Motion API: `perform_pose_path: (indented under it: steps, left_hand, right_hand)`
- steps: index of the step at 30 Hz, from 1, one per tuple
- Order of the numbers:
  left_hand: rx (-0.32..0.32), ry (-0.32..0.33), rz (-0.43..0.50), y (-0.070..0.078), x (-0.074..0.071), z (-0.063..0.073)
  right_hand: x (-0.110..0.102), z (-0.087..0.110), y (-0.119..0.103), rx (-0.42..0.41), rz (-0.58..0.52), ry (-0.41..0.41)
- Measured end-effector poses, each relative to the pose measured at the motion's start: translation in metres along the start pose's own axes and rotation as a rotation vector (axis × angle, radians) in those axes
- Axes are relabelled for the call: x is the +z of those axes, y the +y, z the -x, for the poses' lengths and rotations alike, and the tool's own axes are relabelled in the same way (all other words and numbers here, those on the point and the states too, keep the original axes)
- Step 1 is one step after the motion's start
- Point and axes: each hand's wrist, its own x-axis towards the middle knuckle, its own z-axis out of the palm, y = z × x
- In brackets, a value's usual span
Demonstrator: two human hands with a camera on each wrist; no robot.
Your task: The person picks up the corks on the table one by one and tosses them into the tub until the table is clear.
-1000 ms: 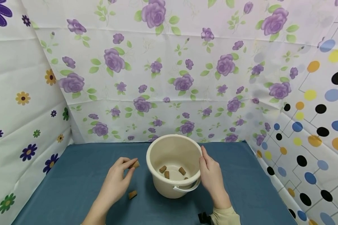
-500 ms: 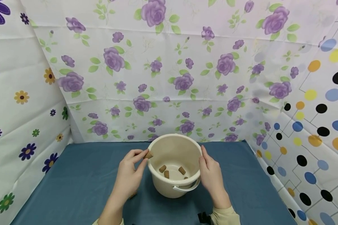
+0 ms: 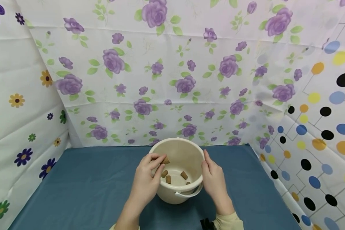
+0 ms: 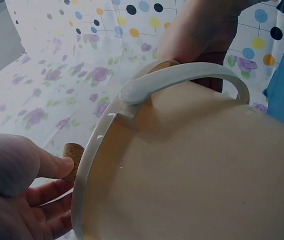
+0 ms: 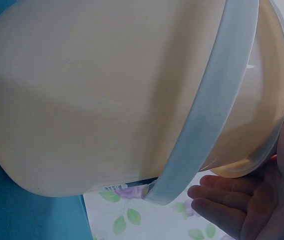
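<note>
In the head view my left hand (image 3: 146, 177) pinches a cork (image 3: 165, 160) between thumb and fingertips, over the left part of a cream plastic bucket (image 3: 172, 196). The left wrist view shows the cork (image 4: 72, 155) beyond the bucket's rim (image 4: 92, 160). Several corks lie on the bucket's floor, one (image 3: 184, 175) toward its right side. My right hand (image 3: 215, 179) rests against the right side of the bucket at the rim. In the right wrist view its fingers (image 5: 226, 195) are straight, just below the rim; the thumb tip is hidden there.
The bucket stands on a blue cloth (image 3: 97, 191) covering the table. Its pale handle (image 3: 189, 194) hangs down at the front right. Floral sheets (image 3: 115, 92) enclose the back and left, and a dotted sheet (image 3: 322, 121) the right.
My left hand has carried the cork rightward from beside the bucket to over its opening. A loose cork on the cloth at left has become hidden behind that arm. The right hand stays at the rim.
</note>
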Motion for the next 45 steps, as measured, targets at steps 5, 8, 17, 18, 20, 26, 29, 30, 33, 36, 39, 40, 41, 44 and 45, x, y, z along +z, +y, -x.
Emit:
perform_pose_path:
  steps: [5,8,17,18,20,26,29,30,33,36,39,40,41,44,45]
  left_hand:
    - [0.046,-0.003,-0.014,0.001,0.004,0.000]
    - [0.064,-0.014,-0.019,0.002,0.006,0.000]
    - [0.063,-0.037,-0.037,0.004,0.011,0.002]
    - [0.064,-0.041,-0.038,0.004,0.011,0.003]
    - [0.068,-0.045,-0.040,0.004,0.011,0.003]
    - [0.100,-0.039,-0.057,0.003,0.013,0.002]
    - [0.109,-0.042,-0.055,0.003,0.013,0.002]
    - [0.106,-0.046,-0.054,0.003,0.013,0.002]
    - [0.093,-0.061,-0.048,0.004,0.013,0.002]
    - [0.078,-0.079,-0.044,0.006,0.012,0.002]
    - [0.066,-0.086,-0.041,0.006,0.012,0.002]
    - [0.064,-0.086,-0.038,0.006,0.012,0.003]
    - [0.062,-0.085,-0.034,0.007,0.012,0.003]
    - [0.064,-0.077,-0.029,0.007,0.011,0.003]
    - [0.066,-0.073,-0.027,0.007,0.011,0.003]
  right_hand:
    - [-0.001,-0.001,-0.002,-0.004,0.004,-0.005]
    - [-0.001,-0.002,-0.002,0.003,0.007,-0.008]
    - [-0.002,-0.001,-0.001,0.015,0.003,-0.010]
    - [-0.002,-0.001,-0.001,0.015,0.005,-0.012]
    - [-0.002,0.000,-0.001,0.014,0.008,-0.016]
    - [-0.002,-0.001,-0.002,0.010,0.006,-0.010]
    - [-0.002,-0.001,-0.002,0.012,0.007,-0.008]
    - [-0.002,-0.002,-0.002,0.012,0.008,-0.008]
    - [-0.002,-0.002,-0.002,0.013,0.011,-0.009]
    - [-0.003,-0.001,-0.002,0.016,0.015,-0.010]
    - [-0.003,-0.001,-0.002,0.015,0.019,-0.010]
    - [-0.003,-0.001,-0.002,0.015,0.019,-0.009]
    - [-0.002,-0.001,-0.002,0.015,0.018,-0.009]
    - [-0.002,-0.001,-0.001,0.012,0.016,-0.009]
    - [-0.002,-0.001,-0.001,0.011,0.015,-0.009]
